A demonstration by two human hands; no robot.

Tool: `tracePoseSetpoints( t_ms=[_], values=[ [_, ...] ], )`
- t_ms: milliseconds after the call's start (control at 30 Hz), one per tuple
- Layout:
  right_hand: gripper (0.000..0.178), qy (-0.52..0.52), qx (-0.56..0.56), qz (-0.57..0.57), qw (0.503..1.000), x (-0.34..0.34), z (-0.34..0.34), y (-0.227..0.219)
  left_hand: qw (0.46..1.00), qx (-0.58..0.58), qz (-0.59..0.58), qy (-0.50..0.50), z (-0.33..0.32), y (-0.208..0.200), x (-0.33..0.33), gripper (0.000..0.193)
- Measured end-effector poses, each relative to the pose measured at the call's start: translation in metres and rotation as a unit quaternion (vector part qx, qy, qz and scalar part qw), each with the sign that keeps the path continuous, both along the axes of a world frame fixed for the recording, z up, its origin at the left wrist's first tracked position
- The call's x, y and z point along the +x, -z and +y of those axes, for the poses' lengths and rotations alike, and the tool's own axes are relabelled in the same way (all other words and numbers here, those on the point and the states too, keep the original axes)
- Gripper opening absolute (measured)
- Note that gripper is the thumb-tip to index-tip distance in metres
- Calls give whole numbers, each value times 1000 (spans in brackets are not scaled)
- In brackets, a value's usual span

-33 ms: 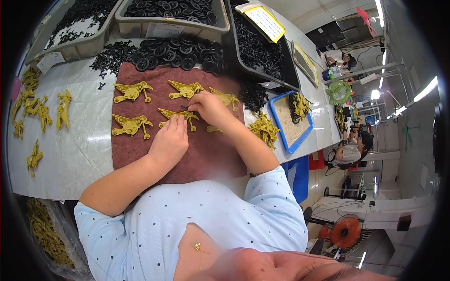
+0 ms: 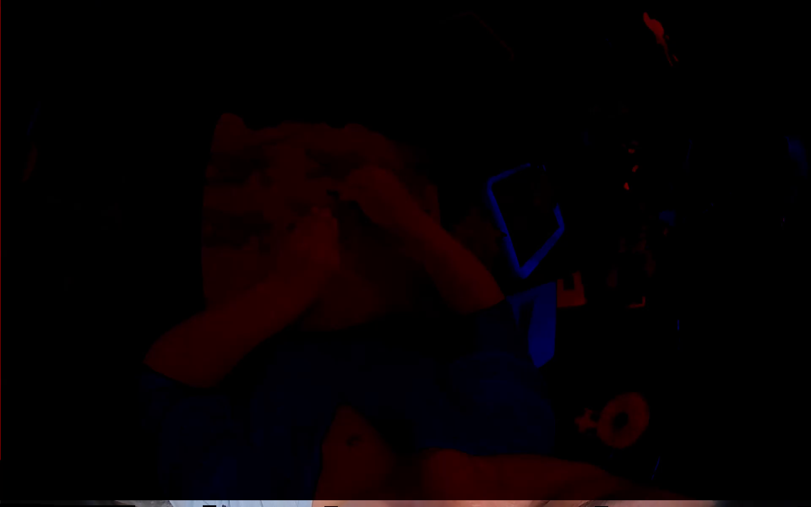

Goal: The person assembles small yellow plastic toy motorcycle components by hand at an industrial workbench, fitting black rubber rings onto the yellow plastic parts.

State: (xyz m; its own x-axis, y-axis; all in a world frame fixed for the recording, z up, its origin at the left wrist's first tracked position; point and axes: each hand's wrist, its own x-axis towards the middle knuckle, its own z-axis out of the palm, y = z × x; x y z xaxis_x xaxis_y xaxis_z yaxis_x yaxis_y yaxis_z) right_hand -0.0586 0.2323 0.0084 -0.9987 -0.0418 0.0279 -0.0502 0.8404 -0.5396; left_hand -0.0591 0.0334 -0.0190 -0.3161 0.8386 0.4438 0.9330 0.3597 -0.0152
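The current picture is almost black with only dim red and blue shapes, so details come from the brighter frame just before. My left hand (image 2: 311, 247) has its fingers together on a yellow plastic part, holding it against the dark red cloth (image 2: 363, 296). My right hand (image 2: 373, 193) is closed, pinching a small black piece (image 2: 334, 195) just above that part. Similar yellow parts, each with a thin jutting arm, lie in two rows on the cloth; my right hand and forearm partly cover those on the right.
A blue-rimmed tray (image 2: 505, 228) stands right of the cloth, a blue bin (image 2: 543, 325) below it. An orange fan (image 2: 623, 420) is farther right. The brighter frame shows tubs of black wheels and small black pieces at the back, loose yellow parts at left, and people working at right.
The picture has gone from bright to nearly black, with only dim red and blue outlines. Both hands appear in the same places as before.
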Motion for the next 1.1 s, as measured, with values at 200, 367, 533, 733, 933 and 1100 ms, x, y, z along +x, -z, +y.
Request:
tracePoseSetpoints(
  t_ms=[200, 367, 533, 733, 933, 1100],
  values=[
    [11, 10, -30, 5, 999, -4, 1, 1, 1000, -2, -18, -7, 3, 0, -4, 40],
    [7, 39, -27, 60, 997, 1, -5, 4, 1000, -7, -20, -3, 3, -2, -5, 39],
    [7, 68, -39, 100, 992, -1, -11, -14, 1000, -9, -17, -2, 3, -1, -5, 39],
    [8, 35, -42, 66, 996, -5, -3, 4, 1000, 9, -10, 6, 3, -3, -8, 36],
    [10, 28, -3, 46, 999, -3, -3, 6, 999, 28, -17, 13, 4, -3, -9, 33],
    [12, 15, 11, 53, 998, 1, -5, 1, 999, 28, -16, 16, 3, -5, -9, 33]
  ],
)
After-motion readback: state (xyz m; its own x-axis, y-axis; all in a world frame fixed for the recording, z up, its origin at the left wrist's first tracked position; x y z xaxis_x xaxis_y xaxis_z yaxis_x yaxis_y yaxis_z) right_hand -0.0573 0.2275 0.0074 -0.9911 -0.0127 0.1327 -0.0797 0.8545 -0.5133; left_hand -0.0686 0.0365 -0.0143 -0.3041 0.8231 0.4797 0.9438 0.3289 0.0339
